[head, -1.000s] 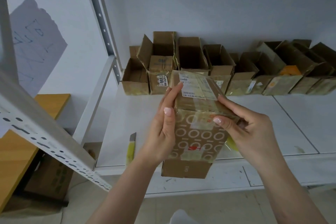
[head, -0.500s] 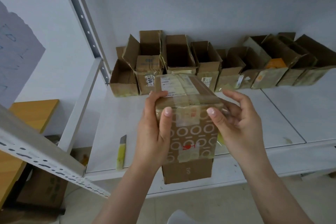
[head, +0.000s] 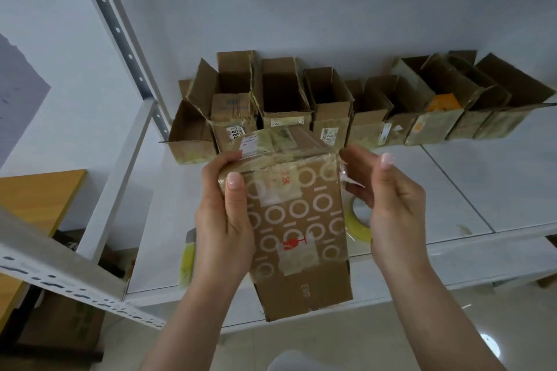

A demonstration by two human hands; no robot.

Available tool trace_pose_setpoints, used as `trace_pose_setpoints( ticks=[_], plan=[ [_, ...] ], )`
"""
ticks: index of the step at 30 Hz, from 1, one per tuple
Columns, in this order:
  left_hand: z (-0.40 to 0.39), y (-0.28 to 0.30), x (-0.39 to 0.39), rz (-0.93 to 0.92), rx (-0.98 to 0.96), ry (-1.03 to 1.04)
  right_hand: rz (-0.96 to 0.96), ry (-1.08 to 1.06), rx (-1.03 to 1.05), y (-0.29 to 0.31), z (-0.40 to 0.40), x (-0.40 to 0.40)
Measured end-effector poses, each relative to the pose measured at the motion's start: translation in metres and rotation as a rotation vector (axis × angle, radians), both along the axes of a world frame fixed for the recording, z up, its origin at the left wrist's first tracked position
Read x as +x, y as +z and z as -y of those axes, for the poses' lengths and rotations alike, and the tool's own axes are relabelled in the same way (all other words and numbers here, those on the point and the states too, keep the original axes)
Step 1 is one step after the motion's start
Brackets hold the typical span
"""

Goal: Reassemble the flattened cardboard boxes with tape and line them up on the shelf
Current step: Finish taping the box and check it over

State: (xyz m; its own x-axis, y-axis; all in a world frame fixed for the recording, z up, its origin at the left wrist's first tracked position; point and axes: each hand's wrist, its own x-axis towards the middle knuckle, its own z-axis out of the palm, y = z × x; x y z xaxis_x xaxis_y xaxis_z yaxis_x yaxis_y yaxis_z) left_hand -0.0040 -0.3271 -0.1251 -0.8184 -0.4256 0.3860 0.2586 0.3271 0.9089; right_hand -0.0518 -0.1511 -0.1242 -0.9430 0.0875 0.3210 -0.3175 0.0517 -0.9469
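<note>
Left hand (head: 224,220) gripping the left side of a printed cardboard box (head: 297,232), thumb on its front face, right hand (head: 391,205) just right of the box with fingers loosely curled by a clear tape strip (head: 343,173), tape roll (head: 360,220) behind that hand, row of open boxes (head: 331,105) beyond both hands on the shelf (head: 452,190).

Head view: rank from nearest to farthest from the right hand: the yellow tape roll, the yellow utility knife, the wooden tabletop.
From the right hand:
1. Yellow tape roll, on the white shelf just beside the palm.
2. Yellow utility knife, left, past the held cardboard box.
3. Wooden tabletop, far left, outside the shelf frame.
</note>
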Motion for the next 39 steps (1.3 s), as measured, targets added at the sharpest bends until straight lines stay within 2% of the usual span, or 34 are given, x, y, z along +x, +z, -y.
trace_pose_setpoints(
  ticks=[3, 5, 8, 12, 18, 21, 26, 32, 35, 39],
  plan=[
    [-0.004, 0.004, 0.003, 0.003, 0.016, -0.034, 0.024, 0.171, 0.158, 0.005, 0.002, -0.004],
    [-0.008, 0.005, 0.005, -0.009, 0.034, -0.050, -0.038, 0.246, 0.214, 0.010, 0.009, 0.000],
    [-0.011, 0.006, 0.008, -0.037, 0.026, -0.058, -0.213, 0.184, 0.309, 0.007, 0.013, 0.001],
    [-0.011, 0.005, 0.010, -0.069, -0.030, -0.089, -0.286, 0.038, 0.396, 0.005, 0.018, 0.003],
    [-0.004, -0.006, 0.007, -0.061, -0.063, -0.183, -0.308, 0.138, 0.284, -0.009, 0.013, 0.002],
    [-0.002, -0.015, 0.007, -0.008, -0.001, -0.261, -0.296, 0.100, 0.308, -0.024, 0.013, 0.003],
    [0.000, -0.033, 0.008, 0.034, -0.054, -0.283, -0.260, 0.071, 0.305, -0.047, 0.014, 0.007],
    [0.016, -0.034, 0.010, 0.096, -0.036, -0.387, -0.236, 0.172, 0.201, -0.056, 0.006, 0.011],
    [0.014, -0.024, 0.011, 0.160, -0.105, -0.330, -0.217, 0.183, 0.209, -0.054, 0.007, 0.012],
    [0.000, -0.003, 0.010, 0.333, -0.464, -0.017, -0.039, 0.227, -0.017, -0.054, 0.003, 0.016]
  ],
)
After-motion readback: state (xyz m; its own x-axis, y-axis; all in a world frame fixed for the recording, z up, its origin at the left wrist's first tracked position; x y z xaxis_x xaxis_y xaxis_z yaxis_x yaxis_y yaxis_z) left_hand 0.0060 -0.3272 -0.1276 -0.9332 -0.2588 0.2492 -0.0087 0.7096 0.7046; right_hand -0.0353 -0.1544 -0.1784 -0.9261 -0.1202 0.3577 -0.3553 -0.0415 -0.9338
